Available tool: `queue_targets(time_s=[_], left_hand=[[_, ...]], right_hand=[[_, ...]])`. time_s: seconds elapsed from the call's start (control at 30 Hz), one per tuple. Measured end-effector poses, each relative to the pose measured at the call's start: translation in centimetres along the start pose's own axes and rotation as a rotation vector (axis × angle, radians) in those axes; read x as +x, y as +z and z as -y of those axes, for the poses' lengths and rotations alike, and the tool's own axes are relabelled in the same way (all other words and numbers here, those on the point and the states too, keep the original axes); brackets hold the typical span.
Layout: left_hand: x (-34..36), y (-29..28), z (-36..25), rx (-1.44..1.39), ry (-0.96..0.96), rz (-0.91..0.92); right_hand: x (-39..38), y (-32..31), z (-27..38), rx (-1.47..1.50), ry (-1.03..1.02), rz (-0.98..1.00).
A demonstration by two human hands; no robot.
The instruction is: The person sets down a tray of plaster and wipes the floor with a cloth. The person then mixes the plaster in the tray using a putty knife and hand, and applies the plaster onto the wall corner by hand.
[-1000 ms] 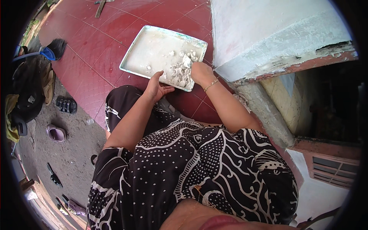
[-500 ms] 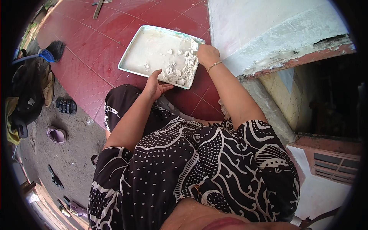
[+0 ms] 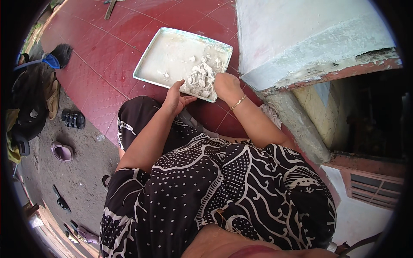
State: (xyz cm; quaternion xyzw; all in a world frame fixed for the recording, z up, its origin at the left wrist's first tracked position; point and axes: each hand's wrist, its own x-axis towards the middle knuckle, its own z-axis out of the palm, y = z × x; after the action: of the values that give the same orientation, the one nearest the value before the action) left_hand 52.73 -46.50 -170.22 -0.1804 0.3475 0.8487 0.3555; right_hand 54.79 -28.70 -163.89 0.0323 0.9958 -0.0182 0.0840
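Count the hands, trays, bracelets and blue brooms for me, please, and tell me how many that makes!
Hands: 2 (left hand, right hand)
White tray: 1
Gold bracelet: 1
Blue broom: 1
Total: 5

Your left hand (image 3: pixel 175 101) grips the near edge of the tray (image 3: pixel 148 52), thumb uppermost; your right hand (image 3: pixel 228 85), curled, lies at the tray's right edge.

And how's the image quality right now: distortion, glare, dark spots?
Head view: black fisheye surround, straight edges bowing near it; head view: soft sheen on the red tiles; head view: the opening at right falls nearly black, while the tray and its pale lumps read clearly.
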Motion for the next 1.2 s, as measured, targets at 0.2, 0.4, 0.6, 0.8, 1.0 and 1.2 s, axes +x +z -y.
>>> queue_targets(time_s=[0.2,0.4,0.6,0.8,1.0,1.2], left_hand=[[-0.1,0.8,0.0,0.044,0.024,-0.014],[0.5,-0.1,-0.4,0.022,0.019,-0.032],[0.3,-0.5,-1.3,0.031,0.042,-0.027],[0.4,-1.1,-2.0,0.017,0.044,-0.013],[0.1,-0.7,-1.3,0.017,0.019,-0.006],[-0.5,-1.0,-1.3,0.016,0.034,-0.036]], right_hand=[[6.3,-2.0,-2.8,0.007,0.185,-0.098],[5.5,1.9,-1.0,0.090,0.171,-0.084],[1.4,0.0,1.6,0.072,0.098,0.024],[5.4,-2.9,-0.1,-0.020,0.120,-0.103],[7.7,0.5,-2.4,-0.028,0.161,-0.108],[2.5,0.8,1.3,0.077,0.131,0.017]])
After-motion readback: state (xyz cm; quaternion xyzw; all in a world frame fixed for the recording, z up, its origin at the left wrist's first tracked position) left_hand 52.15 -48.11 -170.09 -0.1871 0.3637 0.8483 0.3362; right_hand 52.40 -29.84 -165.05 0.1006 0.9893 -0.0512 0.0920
